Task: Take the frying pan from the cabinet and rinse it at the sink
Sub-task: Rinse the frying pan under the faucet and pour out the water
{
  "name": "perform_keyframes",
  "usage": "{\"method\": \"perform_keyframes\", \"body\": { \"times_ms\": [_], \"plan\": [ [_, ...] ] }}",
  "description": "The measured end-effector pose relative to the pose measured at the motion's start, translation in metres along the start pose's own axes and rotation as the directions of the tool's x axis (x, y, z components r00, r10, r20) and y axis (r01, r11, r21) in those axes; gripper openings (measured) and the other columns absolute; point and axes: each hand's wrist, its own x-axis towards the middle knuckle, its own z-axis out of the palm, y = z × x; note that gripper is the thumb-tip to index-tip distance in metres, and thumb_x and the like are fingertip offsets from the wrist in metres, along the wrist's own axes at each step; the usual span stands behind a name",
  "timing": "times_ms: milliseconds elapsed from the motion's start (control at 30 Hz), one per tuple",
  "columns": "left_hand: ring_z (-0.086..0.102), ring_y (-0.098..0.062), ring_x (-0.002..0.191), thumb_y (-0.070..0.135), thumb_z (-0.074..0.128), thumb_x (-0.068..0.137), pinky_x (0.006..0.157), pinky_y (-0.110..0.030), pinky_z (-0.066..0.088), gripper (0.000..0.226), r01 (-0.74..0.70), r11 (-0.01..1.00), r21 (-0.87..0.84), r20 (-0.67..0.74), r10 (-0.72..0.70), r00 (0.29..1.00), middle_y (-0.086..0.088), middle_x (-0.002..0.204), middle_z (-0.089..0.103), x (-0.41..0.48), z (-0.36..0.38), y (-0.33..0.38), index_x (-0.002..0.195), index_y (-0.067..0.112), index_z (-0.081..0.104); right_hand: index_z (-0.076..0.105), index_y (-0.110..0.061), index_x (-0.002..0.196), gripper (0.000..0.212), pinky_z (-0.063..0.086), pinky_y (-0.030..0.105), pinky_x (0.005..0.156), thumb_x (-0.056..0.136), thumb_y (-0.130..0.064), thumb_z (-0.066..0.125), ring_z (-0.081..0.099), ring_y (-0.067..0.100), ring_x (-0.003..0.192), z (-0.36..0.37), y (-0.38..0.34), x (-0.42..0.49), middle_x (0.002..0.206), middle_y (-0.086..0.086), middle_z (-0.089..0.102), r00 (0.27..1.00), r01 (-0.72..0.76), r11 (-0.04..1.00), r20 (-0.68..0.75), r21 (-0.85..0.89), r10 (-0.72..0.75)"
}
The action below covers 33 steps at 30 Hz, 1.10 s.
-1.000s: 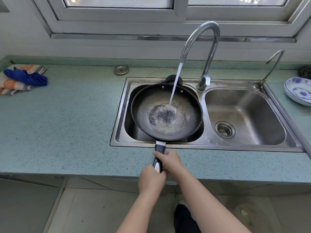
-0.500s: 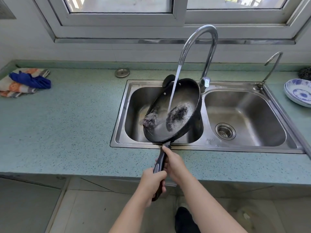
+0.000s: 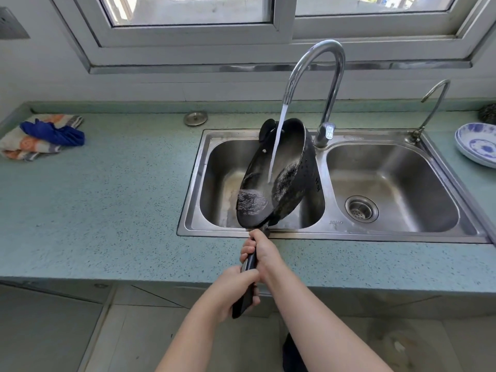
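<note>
The frying pan (image 3: 279,173) hangs tilted over the left basin (image 3: 225,183) of the sink, under the faucet (image 3: 316,76). From the pan, cloths (image 3: 40,135) lie on the counter (image 3: 107,197) at nine o'clock, plates (image 3: 477,146) at three. A sink stopper (image 3: 195,118) sits at eleven.

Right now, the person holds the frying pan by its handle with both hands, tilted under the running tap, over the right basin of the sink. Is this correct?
Not quite: the head view shows the frying pan over the left basin, not the right one. The rest holds: the left hand and right hand both grip the handle, and the pan is tilted under the running tap.
</note>
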Motion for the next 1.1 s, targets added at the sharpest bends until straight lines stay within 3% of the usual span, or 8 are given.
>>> {"method": "perform_keyframes", "body": {
  "times_ms": [33,100,167,300,433,700,967,1100],
  "plan": [
    [0.056,-0.016,0.044,0.005,0.043,0.083,0.046,-0.023,0.043,0.006,-0.008,0.994,0.109,-0.046,0.013,0.999,-0.008,0.059,0.056,0.000,0.001,0.003,0.081,0.010,0.046,0.028,-0.019,0.054,0.038,0.027,0.010,0.030,0.090,-0.012,0.041,0.027,0.002,0.022,0.003,0.001,-0.001,0.029,-0.010,0.029,1.000,0.018,1.000,-0.020,-0.002,-0.018],
    [0.067,-0.028,0.078,0.008,0.043,0.084,0.064,-0.033,0.049,0.015,0.011,0.909,0.416,-0.223,0.090,0.971,-0.017,0.086,0.065,0.000,0.004,0.006,0.096,0.007,0.052,0.028,-0.019,0.057,0.036,0.027,0.008,0.031,0.089,-0.008,0.040,0.027,0.003,0.021,0.012,0.003,-0.002,0.028,-0.010,0.029,0.997,0.054,0.998,-0.060,-0.014,-0.055],
    [0.060,-0.033,0.101,0.010,0.045,0.086,0.072,-0.031,0.043,0.022,0.063,0.830,0.554,-0.378,0.184,0.907,-0.016,0.106,0.063,-0.003,0.009,0.008,0.106,0.005,0.053,0.028,-0.018,0.060,0.033,0.028,0.008,0.033,0.088,-0.006,0.040,0.027,0.004,0.021,0.019,0.004,-0.003,0.028,-0.009,0.029,0.992,0.086,0.995,-0.089,-0.044,-0.090],
    [0.049,-0.029,0.078,0.009,0.048,0.085,0.065,-0.029,0.036,0.003,-0.020,0.871,0.491,-0.420,0.256,0.871,-0.010,0.084,0.054,-0.002,0.010,0.002,0.082,0.010,0.047,0.029,-0.016,0.063,0.029,0.029,0.011,0.034,0.088,-0.006,0.041,0.029,0.005,0.023,0.018,0.006,0.000,0.029,-0.009,0.031,0.985,0.116,0.989,-0.113,-0.095,-0.127],
    [0.046,-0.028,0.072,0.008,0.050,0.084,0.056,-0.030,0.032,0.026,-0.043,0.884,0.465,-0.403,0.255,0.879,-0.003,0.066,0.048,0.001,0.003,0.002,0.063,0.015,0.039,0.031,-0.014,0.065,0.027,0.029,0.014,0.037,0.087,-0.008,0.044,0.031,0.006,0.024,0.019,0.006,0.000,0.030,-0.008,0.034,0.984,0.128,0.981,-0.108,-0.143,-0.144],
    [0.044,-0.020,0.055,0.011,0.054,0.085,0.043,-0.026,0.030,0.029,-0.124,0.917,0.380,-0.375,0.275,0.885,0.000,0.060,0.047,0.004,0.005,-0.002,0.060,0.016,0.041,0.035,-0.011,0.061,0.028,0.029,0.018,0.042,0.086,-0.006,0.047,0.034,0.008,0.027,0.019,0.001,-0.008,0.044,0.000,0.036,0.970,0.173,0.956,-0.125,-0.239,-0.207],
    [0.043,-0.023,0.051,0.013,0.057,0.080,0.048,-0.027,0.032,0.018,-0.185,0.937,0.296,-0.304,0.276,0.912,-0.003,0.057,0.049,0.018,0.006,-0.002,0.063,0.013,0.049,0.039,-0.010,0.059,0.028,0.034,0.022,0.044,0.085,-0.007,0.047,0.036,0.013,0.038,0.016,-0.010,-0.012,0.049,0.004,0.039,0.952,0.201,0.926,-0.160,-0.319,-0.262],
    [0.040,-0.022,0.052,0.012,0.060,0.080,0.049,-0.027,0.031,0.022,-0.216,0.949,0.229,-0.227,0.268,0.936,-0.003,0.056,0.045,0.023,0.007,-0.002,0.063,0.013,0.046,0.040,-0.008,0.067,0.017,0.034,0.019,0.040,0.083,-0.005,0.045,0.038,0.013,0.039,0.012,-0.015,-0.010,0.051,0.004,0.040,0.945,0.200,0.910,-0.173,-0.362,-0.277]
  ]
}}
